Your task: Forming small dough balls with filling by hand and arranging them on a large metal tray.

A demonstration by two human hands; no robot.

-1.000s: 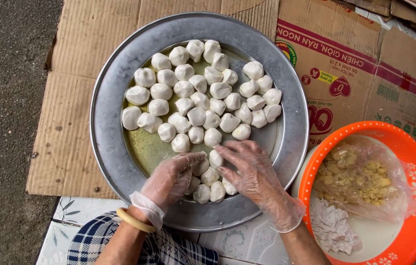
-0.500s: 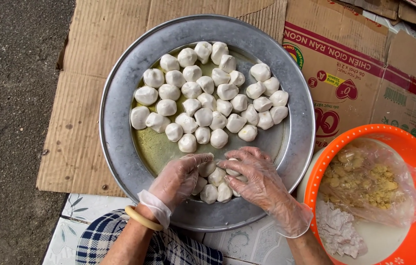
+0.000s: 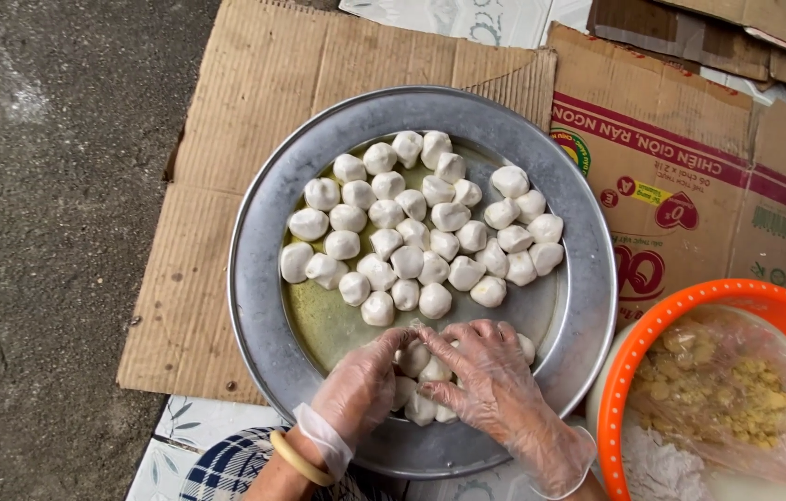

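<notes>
A round metal tray [image 3: 263, 278] lies on flattened cardboard and holds several white dough balls [image 3: 412, 241] in a thin pool of yellowish oil. Both my hands wear clear plastic gloves and rest at the tray's near side. My left hand [image 3: 360, 385] has its fingers curled against a small cluster of dough balls [image 3: 421, 371]. From the right, my right hand [image 3: 495, 376] cups the same cluster, fingers spread over it. A pale bangle [image 3: 296, 457] sits on my left wrist. The balls under my fingers are partly hidden.
An orange plastic basin [image 3: 639, 343] at the right holds a clear bag of yellow crumbly filling [image 3: 718, 394] and some white dough [image 3: 657, 468]. Printed cardboard [image 3: 690, 186] lies under and behind it. Grey concrete ground [image 3: 50, 232] spreads to the left.
The view has shifted so the tray sits further right and lower. My hands stay together on the near cluster of dough balls, fingers closing in a little.
</notes>
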